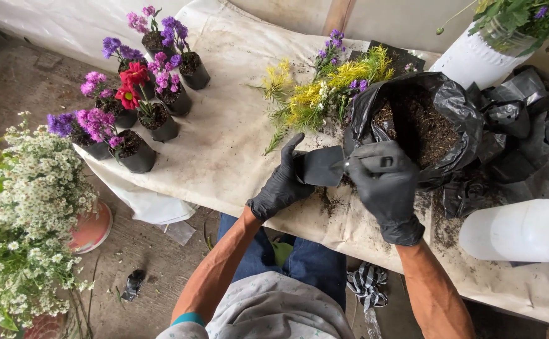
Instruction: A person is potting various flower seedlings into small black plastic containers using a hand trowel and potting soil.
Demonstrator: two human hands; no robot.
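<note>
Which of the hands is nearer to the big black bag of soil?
Right. The right hand is against the soil bag; the left hand is farther left, holding the small black bag.

A small empty black plastic bag (320,166) lies flat-sided and crumpled, held above the soil-strewn cloth, beside the soil sack.

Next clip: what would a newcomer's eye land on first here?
Two black-gloved hands, left hand and right hand, meet mid-frame on a small black grow bag. Just beyond gapes a black bag of soil; potted purple and red flowers cluster at the table's left end.
</note>
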